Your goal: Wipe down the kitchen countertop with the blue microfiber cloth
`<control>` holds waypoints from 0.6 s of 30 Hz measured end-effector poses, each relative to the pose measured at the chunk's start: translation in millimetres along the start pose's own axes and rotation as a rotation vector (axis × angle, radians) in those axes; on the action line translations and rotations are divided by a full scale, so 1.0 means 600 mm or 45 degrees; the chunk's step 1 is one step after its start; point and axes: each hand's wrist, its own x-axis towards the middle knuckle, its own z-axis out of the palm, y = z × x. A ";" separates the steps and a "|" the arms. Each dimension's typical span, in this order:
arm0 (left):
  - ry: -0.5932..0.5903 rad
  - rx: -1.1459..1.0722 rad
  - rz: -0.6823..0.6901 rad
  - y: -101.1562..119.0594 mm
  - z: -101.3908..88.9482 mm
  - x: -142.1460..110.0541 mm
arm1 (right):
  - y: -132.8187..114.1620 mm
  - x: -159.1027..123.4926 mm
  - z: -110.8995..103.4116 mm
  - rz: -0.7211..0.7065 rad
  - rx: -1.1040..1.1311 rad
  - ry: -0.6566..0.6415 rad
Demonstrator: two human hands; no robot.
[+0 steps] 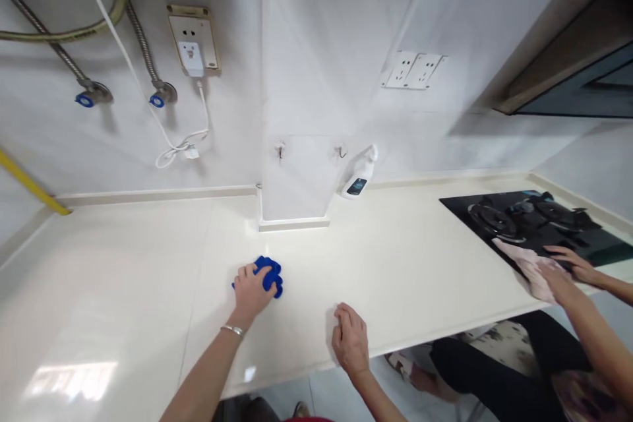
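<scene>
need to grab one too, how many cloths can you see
2. A blue cloth is gripped in the left hand on the counter; a pale pink cloth lies under another person's hands at the edge of the black gas hob. Others could be out of view.

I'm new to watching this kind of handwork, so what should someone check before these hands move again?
Blue cloth held in the left hand: ok.
Right hand flat on the countertop, holding nothing: ok.
Co-worker's hands apart from these hands, on a pinkish cloth at the black gas hob: ok.
Spray bottle upright by the wall, away from both hands: ok.
Blue cloth damp or dry: cannot tell.
</scene>
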 end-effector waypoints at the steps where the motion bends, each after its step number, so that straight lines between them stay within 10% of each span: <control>1: -0.008 -0.001 0.016 0.028 0.006 -0.035 | -0.001 0.001 -0.002 -0.005 0.003 0.006; 5: -0.026 -0.070 0.101 0.120 0.029 -0.165 | -0.001 0.005 -0.013 -0.028 0.021 -0.005; 9: -0.049 -0.155 0.134 0.137 0.026 -0.249 | 0.007 0.002 -0.019 -0.042 0.069 -0.032; 13: -0.027 -0.084 -0.009 0.072 -0.008 -0.287 | 0.012 -0.003 -0.019 -0.034 0.108 -0.034; 18: 0.080 0.133 -0.347 -0.106 -0.086 -0.341 | 0.012 -0.006 -0.023 -0.062 0.156 -0.012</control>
